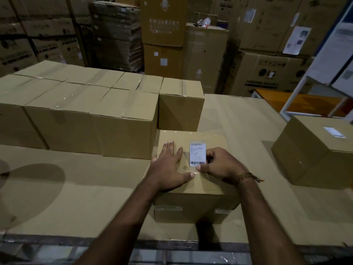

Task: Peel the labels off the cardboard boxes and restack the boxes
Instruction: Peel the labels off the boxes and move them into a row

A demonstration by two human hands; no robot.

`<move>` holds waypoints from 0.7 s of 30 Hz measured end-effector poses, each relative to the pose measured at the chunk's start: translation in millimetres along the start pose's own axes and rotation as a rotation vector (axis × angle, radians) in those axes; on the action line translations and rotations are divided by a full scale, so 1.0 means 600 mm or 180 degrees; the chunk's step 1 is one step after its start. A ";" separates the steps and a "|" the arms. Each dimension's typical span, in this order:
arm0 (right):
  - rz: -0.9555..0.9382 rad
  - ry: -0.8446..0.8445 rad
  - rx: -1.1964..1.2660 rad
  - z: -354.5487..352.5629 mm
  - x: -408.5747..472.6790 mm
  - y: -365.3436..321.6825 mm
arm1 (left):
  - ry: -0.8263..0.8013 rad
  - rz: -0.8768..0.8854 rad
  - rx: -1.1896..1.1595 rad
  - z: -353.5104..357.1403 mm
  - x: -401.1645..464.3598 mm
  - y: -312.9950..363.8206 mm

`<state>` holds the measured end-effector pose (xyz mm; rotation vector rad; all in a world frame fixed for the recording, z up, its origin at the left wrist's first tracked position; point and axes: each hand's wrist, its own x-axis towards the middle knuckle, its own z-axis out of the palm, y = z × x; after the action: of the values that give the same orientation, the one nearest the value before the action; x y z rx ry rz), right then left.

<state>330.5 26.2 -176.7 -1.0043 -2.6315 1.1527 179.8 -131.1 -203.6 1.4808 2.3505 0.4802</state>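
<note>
Both forearms reach out from the bottom edge onto the cardboard box (191, 190) right in front of me. It sits on a big flat cardboard sheet (80, 197). My left hand (168, 165) lies flat on the box top, fingers straight and spread, thumb tip near the label's lower corner, pressing down. My right hand (219, 163) has fingers curled at the right edge of the white shipping label (197, 154), thumb at the bottom by the barcode; looks like a pinch on the edge, and a beaded bracelet (245, 176) shows at that wrist. Label sits upright on the box top, w/ clear tape glinting around it.

Off to the right, well apart, another box (315, 153) w/ its own white label (334, 132) on top. Left and beyond, a row of sealed boxes (76, 111), tops taped, and one smaller-looking box (180, 106) just behind mine. Farther back, tall stacks of appliance cartons (267, 73), dim.
</note>
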 end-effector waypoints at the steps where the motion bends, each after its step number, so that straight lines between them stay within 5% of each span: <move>1: 0.0018 0.0019 0.0065 0.000 -0.001 0.002 | -0.0015 0.0018 0.0009 0.001 0.000 -0.001; 21: -0.0079 -0.0356 0.0921 -0.013 0.013 0.032 | -0.0055 0.0097 0.0115 0.005 0.000 -0.007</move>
<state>337.5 45.4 -185.6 -0.8722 -2.4489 1.5688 178.0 -132.2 -208.2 1.5326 2.3383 0.4329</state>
